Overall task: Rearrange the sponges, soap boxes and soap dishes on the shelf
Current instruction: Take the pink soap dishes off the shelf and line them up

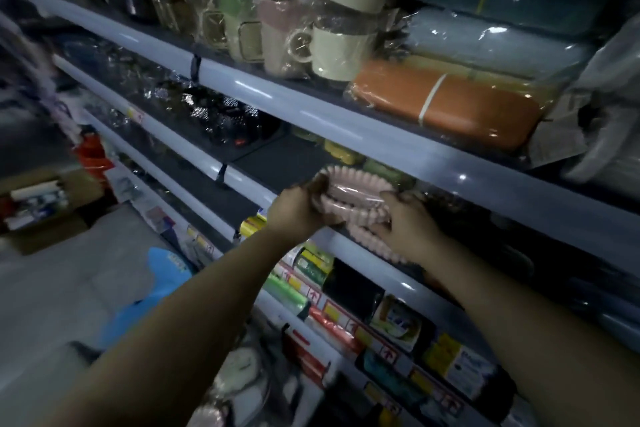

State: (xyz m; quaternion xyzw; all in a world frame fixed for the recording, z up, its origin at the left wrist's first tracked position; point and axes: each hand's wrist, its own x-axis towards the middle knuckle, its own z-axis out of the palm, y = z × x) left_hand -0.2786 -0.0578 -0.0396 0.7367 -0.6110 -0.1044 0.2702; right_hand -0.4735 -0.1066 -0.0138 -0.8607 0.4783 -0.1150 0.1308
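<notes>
At the middle shelf (pixel 346 246), front edge, we have both hands on a stack of pink soap dishes (pixel 353 199) with scalloped rims, seemingly wrapped in clear film. Light is poor; detail is limited.

Left to right:
- Left hand (pixel 298 208): fingers curled round the stack's left end, gripping it.
- Dishes: the stack sits between the hands, tilted, part of it overhanging the shelf's front rail. We count two or three nested pieces; the exact number cannot be told.
- Right hand (pixel 405 222): fingers spread over the stack's right side, pressing on it; thumb hidden, so we cannot tell whether it truly clamps.
- Behind, deeper on the same shelf: yellow and green items (pixel 346 152), possibly soap boxes or sponges.

Handling, our judgement: the dishes look like thin rigid plastic, so light and stiff. The film probably makes them slippery, and nested pieces may slide apart. Best hold is at the two short ends, squeezing inward, as now, with fingers under the lowest rim. The scallops give some purchase. A drop may crack a rim.
</notes>
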